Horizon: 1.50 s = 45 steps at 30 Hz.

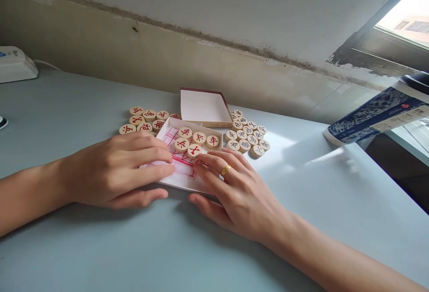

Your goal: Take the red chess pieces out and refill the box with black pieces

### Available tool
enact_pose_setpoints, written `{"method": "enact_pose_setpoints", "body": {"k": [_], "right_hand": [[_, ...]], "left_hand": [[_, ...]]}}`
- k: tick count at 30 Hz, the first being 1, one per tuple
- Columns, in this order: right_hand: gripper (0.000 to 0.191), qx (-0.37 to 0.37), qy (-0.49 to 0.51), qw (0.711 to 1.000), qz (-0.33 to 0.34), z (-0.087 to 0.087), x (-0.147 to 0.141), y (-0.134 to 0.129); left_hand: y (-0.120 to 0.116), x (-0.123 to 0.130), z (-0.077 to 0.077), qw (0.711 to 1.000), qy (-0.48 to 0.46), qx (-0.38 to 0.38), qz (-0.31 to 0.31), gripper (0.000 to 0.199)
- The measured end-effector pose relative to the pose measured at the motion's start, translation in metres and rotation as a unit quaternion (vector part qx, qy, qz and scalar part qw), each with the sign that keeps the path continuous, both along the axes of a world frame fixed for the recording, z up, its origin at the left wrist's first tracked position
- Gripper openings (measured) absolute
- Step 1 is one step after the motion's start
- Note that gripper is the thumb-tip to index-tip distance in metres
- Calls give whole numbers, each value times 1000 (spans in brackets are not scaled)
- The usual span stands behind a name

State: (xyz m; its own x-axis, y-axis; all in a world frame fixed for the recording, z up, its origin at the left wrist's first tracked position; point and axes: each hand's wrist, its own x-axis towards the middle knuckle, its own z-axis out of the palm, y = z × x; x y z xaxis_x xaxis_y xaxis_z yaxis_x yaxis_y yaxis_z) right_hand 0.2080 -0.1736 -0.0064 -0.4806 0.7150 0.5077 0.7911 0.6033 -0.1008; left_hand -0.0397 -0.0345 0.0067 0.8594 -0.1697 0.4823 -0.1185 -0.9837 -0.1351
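Note:
A shallow white box (163,132) lies on the table with several round wooden pieces (199,138) bearing red characters inside, over a sheet with red lines. My left hand (124,171) rests across the box's left side, fingers apart, its thumb near the front edge. Over the box's right side is my right hand (231,184), with a gold ring; its fingertips are at a red-marked piece that they partly hide. Left of the box lie more red-marked pieces (136,120), partly behind my left hand. Dark-marked pieces (247,130) are grouped on the right.
Behind the white box stands an open box lid (204,105) near the wall. A blue and white cup (378,111) leans into view at the right, by the edge of the table (83,247). A white device (16,64) with a cable sits at the far left.

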Motion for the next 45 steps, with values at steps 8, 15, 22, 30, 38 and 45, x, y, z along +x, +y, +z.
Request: {"method": "enact_pose_setpoints", "body": {"k": [8, 15, 22, 30, 38, 45], "right_hand": [[31, 35, -10, 999, 4, 3, 0, -2], [27, 48, 2, 997, 53, 5, 0, -2], [29, 37, -12, 996, 80, 5, 1, -3], [33, -23, -20, 997, 74, 4, -1, -2], [25, -17, -14, 997, 68, 3, -3, -2], [30, -9, -35, 998, 59, 4, -1, -4]], "left_hand": [[0, 1, -2, 1000, -10, -10, -9, 13], [1, 3, -1, 999, -6, -22, -25, 10], [-3, 2, -4, 999, 3, -35, -18, 13], [-7, 5, -2, 999, 6, -48, -18, 13], [-7, 4, -2, 999, 2, -33, -17, 16], [-7, 5, -3, 1000, 3, -24, -18, 20]]}}
